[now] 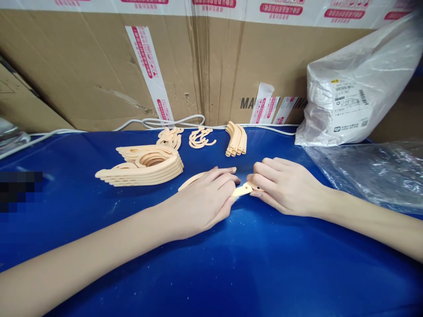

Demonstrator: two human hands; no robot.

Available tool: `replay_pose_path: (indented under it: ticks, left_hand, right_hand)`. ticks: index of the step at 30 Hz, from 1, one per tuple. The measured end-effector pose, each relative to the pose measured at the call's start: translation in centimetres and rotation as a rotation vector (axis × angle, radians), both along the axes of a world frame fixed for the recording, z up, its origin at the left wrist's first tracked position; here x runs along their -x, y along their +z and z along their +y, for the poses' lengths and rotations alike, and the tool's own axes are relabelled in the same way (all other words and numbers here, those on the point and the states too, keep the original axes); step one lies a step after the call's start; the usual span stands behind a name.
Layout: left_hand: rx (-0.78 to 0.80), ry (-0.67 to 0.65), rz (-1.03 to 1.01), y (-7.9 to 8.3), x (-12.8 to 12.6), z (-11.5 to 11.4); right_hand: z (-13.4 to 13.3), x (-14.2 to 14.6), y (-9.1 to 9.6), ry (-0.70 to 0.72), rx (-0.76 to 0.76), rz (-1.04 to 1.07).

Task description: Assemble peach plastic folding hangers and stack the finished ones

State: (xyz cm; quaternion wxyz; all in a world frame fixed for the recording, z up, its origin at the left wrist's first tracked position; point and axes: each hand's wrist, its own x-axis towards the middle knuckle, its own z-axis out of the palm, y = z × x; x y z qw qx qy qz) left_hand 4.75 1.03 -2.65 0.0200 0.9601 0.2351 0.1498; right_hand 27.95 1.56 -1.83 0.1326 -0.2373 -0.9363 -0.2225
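My left hand [211, 196] is closed on a beige plastic hanger part [242, 190], whose flat end with a small hole sticks out past the thumb. A curved beige strip [191, 180] shows behind that hand; whether it belongs to the same part is hidden. My right hand [284, 187] pinches another beige hanger piece [256, 187] with a dark hole, mostly covered by the fingers. The two pieces meet or overlap between my hands. To the left lies a stack of beige hanger bodies [148, 169].
Behind the hands are two piles of beige hooks [170, 138] [201, 137] and a bundle of curved hanger arms [237, 138]. A white cable [132, 125] runs along cardboard boxes [224, 66]. At right are a labelled plastic bag [346, 97] and clear film [373, 176] on the blue table [214, 273].
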Motion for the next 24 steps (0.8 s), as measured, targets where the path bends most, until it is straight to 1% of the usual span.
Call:
replay_pose_path:
  ticks: [12,24]
  left_hand:
    - [0.044,0.031,0.009,0.16,0.03,-0.19]
    - [0.026,0.045,0.032,-0.02,-0.06,-0.17]
  right_hand:
    - [-0.08,-0.14,0.07,0.029,0.038,0.017]
    - [-0.51,-0.26,0.30,0.085,0.089,0.038]
